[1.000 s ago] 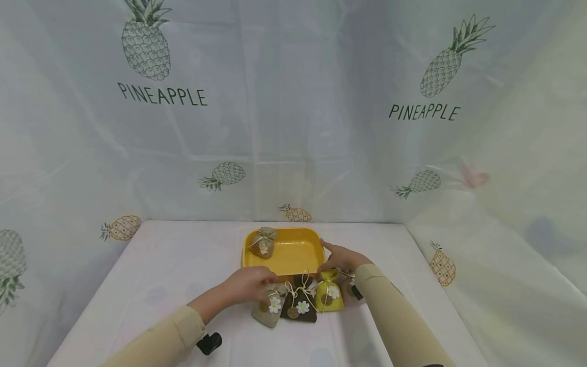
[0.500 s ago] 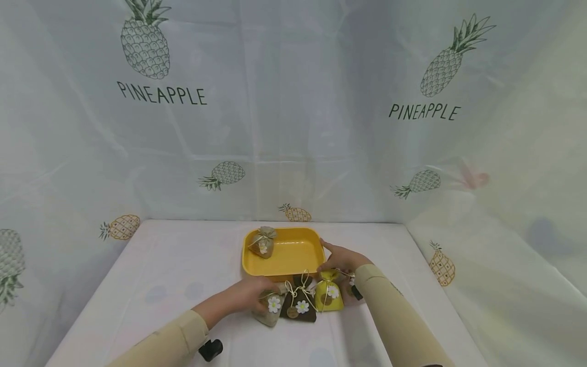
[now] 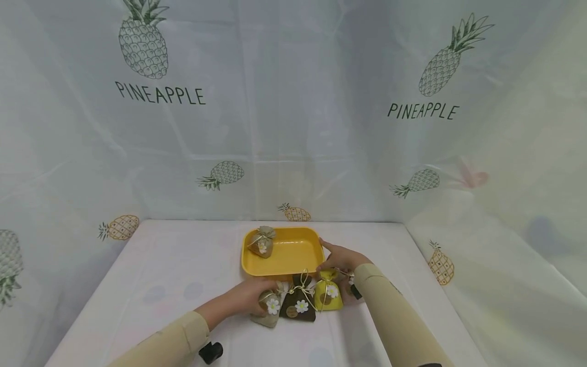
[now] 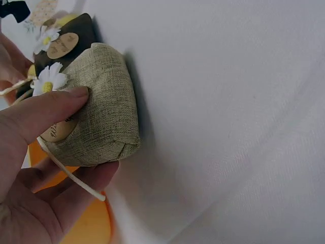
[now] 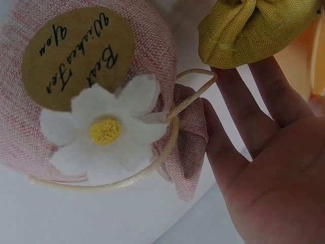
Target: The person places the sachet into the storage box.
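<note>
Beige linen pouch: leftmost in a row of small sachets on the white table, just in front of the yellow tray; daisy and round paper tag on its face.
Left hand: grips the beige linen pouch, thumb across the front, fingers curled beneath.
Right hand: rests by the tray's near right corner, fingers straight and relaxed, holding nothing; pink pouch and yellow pouch just beside it.
Brown pouch: touching the beige one, middle of the row.
Tray contents: one grey-beige pouch at the far left corner.
Step in hand: judged as grasp secured, lift not yet begun.
Next move calls for: a clean lift clear of the brown neighbour's strings.
</note>
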Tool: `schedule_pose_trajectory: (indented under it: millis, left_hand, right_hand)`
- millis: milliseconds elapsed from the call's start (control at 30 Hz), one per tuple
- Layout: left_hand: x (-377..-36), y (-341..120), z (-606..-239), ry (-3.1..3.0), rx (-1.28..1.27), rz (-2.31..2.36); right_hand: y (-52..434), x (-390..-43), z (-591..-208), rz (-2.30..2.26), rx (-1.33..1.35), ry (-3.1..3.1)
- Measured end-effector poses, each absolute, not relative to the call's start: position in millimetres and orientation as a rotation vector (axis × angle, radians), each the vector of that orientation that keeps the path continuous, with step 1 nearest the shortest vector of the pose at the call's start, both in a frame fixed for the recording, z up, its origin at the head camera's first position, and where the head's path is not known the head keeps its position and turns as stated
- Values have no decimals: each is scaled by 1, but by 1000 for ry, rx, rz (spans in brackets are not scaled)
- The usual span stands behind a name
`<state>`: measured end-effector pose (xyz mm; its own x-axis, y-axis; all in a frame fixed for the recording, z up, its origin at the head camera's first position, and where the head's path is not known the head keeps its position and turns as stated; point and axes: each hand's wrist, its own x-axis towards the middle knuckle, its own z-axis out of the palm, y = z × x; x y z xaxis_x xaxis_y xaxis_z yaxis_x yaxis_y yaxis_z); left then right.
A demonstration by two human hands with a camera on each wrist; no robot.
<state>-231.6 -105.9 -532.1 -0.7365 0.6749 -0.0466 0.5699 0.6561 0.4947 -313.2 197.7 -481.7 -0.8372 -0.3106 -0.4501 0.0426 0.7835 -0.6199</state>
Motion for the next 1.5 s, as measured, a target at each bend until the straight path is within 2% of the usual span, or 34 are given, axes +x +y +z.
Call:
schedule_pose_trajectory:
  millis: [200, 400, 900, 1167, 1500]
  left_hand:
    - [-227, -104, -523, 2630, 1021, 669]
    - [-229, -102, -497, 2638, 989, 704]
    - [-270, -82, -437, 2733, 951, 794]
    - [-297, -66, -433, 2731, 877, 810]
    - [-328, -49, -445, 2808, 756, 734]
  right_hand:
    - [198, -313, -481, -863, -191, 2424]
    - [200, -312, -480, -860, -165, 2421]
    - [200, -311, -479, -841, -160, 2426]
    - [198, -313, -478, -814, -184, 2437]
    - [197, -313, -479, -845, -182, 2423]
